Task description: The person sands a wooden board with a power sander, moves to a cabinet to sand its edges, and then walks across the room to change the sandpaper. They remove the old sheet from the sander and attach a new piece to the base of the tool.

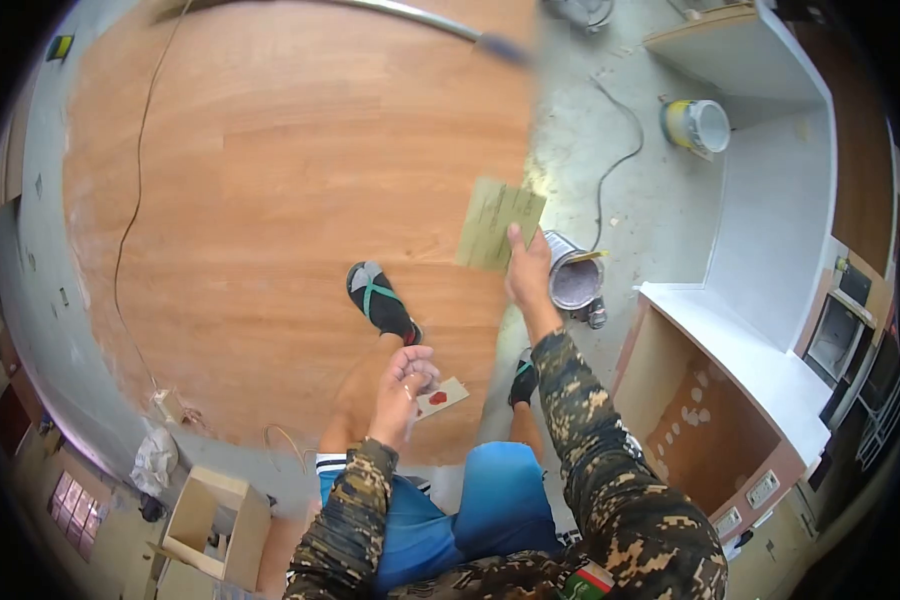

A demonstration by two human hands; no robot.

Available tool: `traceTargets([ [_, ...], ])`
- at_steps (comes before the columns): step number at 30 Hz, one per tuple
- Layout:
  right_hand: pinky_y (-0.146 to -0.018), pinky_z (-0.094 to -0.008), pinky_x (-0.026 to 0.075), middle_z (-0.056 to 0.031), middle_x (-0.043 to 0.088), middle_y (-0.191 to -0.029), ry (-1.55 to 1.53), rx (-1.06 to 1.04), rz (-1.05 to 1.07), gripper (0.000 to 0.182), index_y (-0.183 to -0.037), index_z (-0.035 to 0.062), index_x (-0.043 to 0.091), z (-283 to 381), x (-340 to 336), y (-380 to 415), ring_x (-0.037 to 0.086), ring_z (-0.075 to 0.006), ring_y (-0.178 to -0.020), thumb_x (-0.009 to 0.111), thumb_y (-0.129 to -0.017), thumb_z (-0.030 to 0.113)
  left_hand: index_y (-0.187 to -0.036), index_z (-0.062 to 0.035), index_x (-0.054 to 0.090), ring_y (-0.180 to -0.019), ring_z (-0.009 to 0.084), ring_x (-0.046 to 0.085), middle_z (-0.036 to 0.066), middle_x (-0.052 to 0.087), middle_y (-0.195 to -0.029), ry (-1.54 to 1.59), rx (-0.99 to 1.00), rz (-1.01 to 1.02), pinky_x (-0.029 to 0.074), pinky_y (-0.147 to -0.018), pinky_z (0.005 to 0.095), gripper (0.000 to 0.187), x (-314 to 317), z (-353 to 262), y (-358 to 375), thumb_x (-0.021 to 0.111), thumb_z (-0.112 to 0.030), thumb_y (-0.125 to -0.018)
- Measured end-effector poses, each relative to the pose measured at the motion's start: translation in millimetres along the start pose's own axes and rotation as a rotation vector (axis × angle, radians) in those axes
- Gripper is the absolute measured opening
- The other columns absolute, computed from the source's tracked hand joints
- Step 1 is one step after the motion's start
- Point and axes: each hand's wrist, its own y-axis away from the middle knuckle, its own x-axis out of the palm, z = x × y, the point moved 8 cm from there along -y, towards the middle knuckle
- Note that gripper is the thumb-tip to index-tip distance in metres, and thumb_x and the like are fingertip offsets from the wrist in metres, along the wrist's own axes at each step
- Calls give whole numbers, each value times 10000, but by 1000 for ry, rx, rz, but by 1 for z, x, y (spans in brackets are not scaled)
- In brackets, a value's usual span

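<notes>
My right hand [532, 270] grips a yellowish-green sheet of sandpaper [500, 222] by its lower right corner, thumb on top; dark printing shows on the face turned up. The sheet is over the right edge of a wide wooden panel [300, 170]. My left hand [407, 385] is above my left knee with its palm turned up and its fingers loosely bent, nothing seen in it. Close beside it is a pale card with a red patch [440, 398]. Just right of my right hand stands an open can [576, 280] of greyish stuff with a yellow-edged tool across its rim.
A white-and-yellow bucket [697, 125] stands farther right by a white cabinet [770, 180]. A nearer cabinet box [715, 400] is at my right. A cord [130, 220] crosses the panel's left side. A cardboard box [210, 525] sits lower left. A long-handled tool [420, 15] lies across the top.
</notes>
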Motion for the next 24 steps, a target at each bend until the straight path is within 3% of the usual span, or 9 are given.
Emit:
traceTargets([
  [4, -1003, -447, 445, -255, 605, -1261, 368, 5, 52, 513, -1299, -41, 540, -18, -49, 82, 577, -382, -1182, 612, -979, 355, -1300, -44, 508, -883, 112, 576, 35, 592, -973, -84, 69, -10, 471, -812, 280, 395, 7, 28, 8, 596, -146, -929],
  [6, -924, -347, 484, -136, 686, -1146, 382, 18, 195, 382, -1283, -7, 568, 26, -65, 148, 622, -203, -1038, 613, -985, 230, -1356, -44, 481, -992, 120, 581, 50, 594, -1057, -86, 83, -27, 480, -853, 284, 462, 27, 39, 25, 623, -243, -965],
  [7, -921, -338, 486, -125, 691, -1139, 301, 67, 266, 373, -1280, -2, 576, 30, -75, 176, 623, -189, -1033, 621, -983, 218, -1395, -27, 451, -1121, 148, 561, 82, 599, -1180, -58, 89, 65, 481, -918, 306, 530, 36, 50, 31, 639, -293, -977],
  [10, -922, -314, 487, -96, 693, -1140, 48, 195, 499, 332, -1247, 3, 611, 43, -114, 247, 612, -137, -1040, 645, -975, 191, -1401, -15, 435, -1121, 173, 586, 97, 611, -1253, -93, 223, 257, 499, -927, 333, 539, 84, 81, 64, 657, -242, -965],
  [12, -902, -311, 497, -83, 697, -1124, 71, 124, 539, 323, -1234, 0, 621, 47, -155, 272, 616, -125, -1013, 648, -975, 190, -1386, 10, 459, -1176, 218, 591, 117, 604, -1310, -248, 179, 171, 473, -1010, 380, 504, 105, 113, 92, 650, -183, -962],
  [16, -785, -290, 526, -51, 706, -1012, 265, 241, 784, 263, -1166, -4, 645, 13, -246, 303, 638, -120, -862, 654, -967, 167, -1249, 19, 628, -1051, 196, 667, 147, 700, -1187, -607, 523, -72, 528, -901, 351, 375, 133, 184, 165, 668, -155, -919],
  [17, -746, -280, 527, -43, 703, -976, 295, 232, 826, 236, -1136, -2, 651, 2, -269, 308, 638, -117, -819, 653, -964, 160, -1144, 15, 675, -925, 213, 701, 164, 735, -1010, -670, 511, -202, 541, -817, 377, 317, 136, 208, 172, 690, -166, -884],
  [20, -700, -258, 501, -46, 689, -949, 213, 315, 836, 212, -1086, 14, 651, 7, -331, 330, 624, -102, -806, 674, -962, 184, -1018, -9, 678, -791, 386, 656, 257, 662, -852, -793, 646, -226, 504, -717, 434, 249, 185, 229, 217, 689, -210, -873],
  [24, -701, -256, 493, -38, 680, -938, 184, 316, 840, 212, -1071, 14, 647, -3, -362, 361, 609, -92, -804, 674, -967, 197, -956, 3, 660, -739, 426, 615, 262, 628, -780, -765, 694, -269, 483, -659, 461, 243, 193, 274, 257, 675, -230, -887],
])
